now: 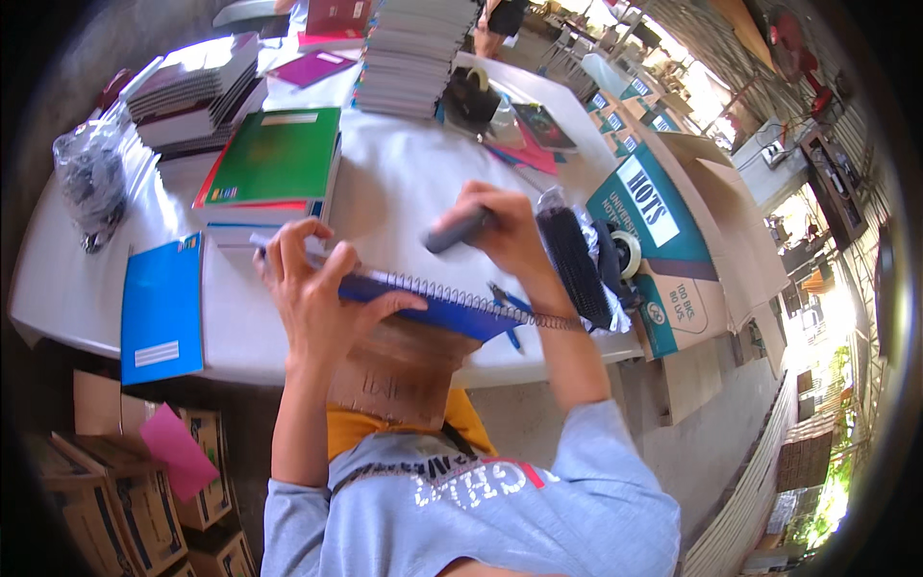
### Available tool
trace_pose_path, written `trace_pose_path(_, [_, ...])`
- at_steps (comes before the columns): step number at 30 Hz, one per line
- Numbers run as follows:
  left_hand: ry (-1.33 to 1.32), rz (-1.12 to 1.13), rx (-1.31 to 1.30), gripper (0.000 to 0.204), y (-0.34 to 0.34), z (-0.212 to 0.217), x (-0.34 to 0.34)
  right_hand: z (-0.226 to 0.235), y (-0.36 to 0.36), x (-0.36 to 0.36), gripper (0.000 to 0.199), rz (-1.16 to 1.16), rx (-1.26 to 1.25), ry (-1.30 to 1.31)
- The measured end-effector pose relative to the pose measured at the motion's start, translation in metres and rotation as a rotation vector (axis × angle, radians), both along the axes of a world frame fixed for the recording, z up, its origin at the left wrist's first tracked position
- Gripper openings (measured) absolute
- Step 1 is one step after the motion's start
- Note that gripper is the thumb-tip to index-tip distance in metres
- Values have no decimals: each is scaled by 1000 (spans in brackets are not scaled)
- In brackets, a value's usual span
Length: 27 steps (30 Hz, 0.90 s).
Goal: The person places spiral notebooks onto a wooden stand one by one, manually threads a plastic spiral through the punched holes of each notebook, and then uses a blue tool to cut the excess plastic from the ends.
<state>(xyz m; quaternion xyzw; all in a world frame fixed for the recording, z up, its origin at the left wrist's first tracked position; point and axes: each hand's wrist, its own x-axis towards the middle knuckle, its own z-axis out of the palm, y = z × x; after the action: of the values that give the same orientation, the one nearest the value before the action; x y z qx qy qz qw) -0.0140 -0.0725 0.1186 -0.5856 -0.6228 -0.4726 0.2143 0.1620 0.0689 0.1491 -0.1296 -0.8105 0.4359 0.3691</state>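
A blue spiral-bound notebook [433, 306] is tilted up at the table's near edge, its wire coil along the upper side. My left hand [312, 279] grips its left end, thumb across the blue cover and fingers bent over the far side. Above the coil, my right hand [505, 226] is closed around a dark, short cylindrical tool [460, 231]; motion blurs it, and its kind cannot be made out. Blue pens [512, 337] lie under my right forearm. A brown cardboard piece [389, 380] with handwriting is below the notebook, over my lap.
Left of my hands are a blue notebook [162, 308], a green notebook [279, 159] on a pile, and a plastic bag [91, 178]. A tall stack [409, 58] stands at the back. Tape [627, 255] and an open carton [663, 216] are at right; boxes [125, 500] fill the lower left.
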Motion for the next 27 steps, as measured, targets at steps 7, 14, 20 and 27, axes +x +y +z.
trace_pose_path(7, [-90,48,36,63,0,-1,-16,15,-7,-15,19,41,262,-47])
trace_pose_path(14, [-59,7,59,67,4,-8,-28,27,-13,-29,14,443,132,205])
trace_pose_path(20, [-46,-22,47,70,5,-10,-31,1,-1,-27,21,251,109,35])
trace_pose_path(27, [-155,-96,54,66,4,-8,-37,-5,-3,-36,23,135,19,15])
